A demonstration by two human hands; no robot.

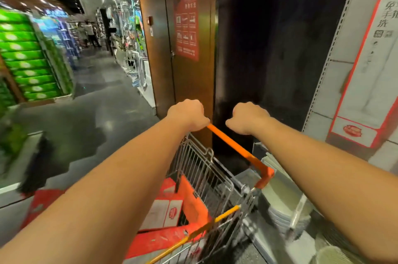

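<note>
Orange plastic covers the cart handle (234,147); your left hand (187,115) grips its end. Your right hand (247,117) is curled in a fist above the cart handle, and you cannot tell whether it holds anything. The wire cart (206,175) stands beside stacked plates (282,205), with boxes (163,212) inside.

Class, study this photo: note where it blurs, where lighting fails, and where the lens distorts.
Head view: green boxes and cart basket smear with motion blur; the left hand on the orange handle is fairly sharp; the black wall is underexposed; the wide lens bows the shelf upright.
</note>
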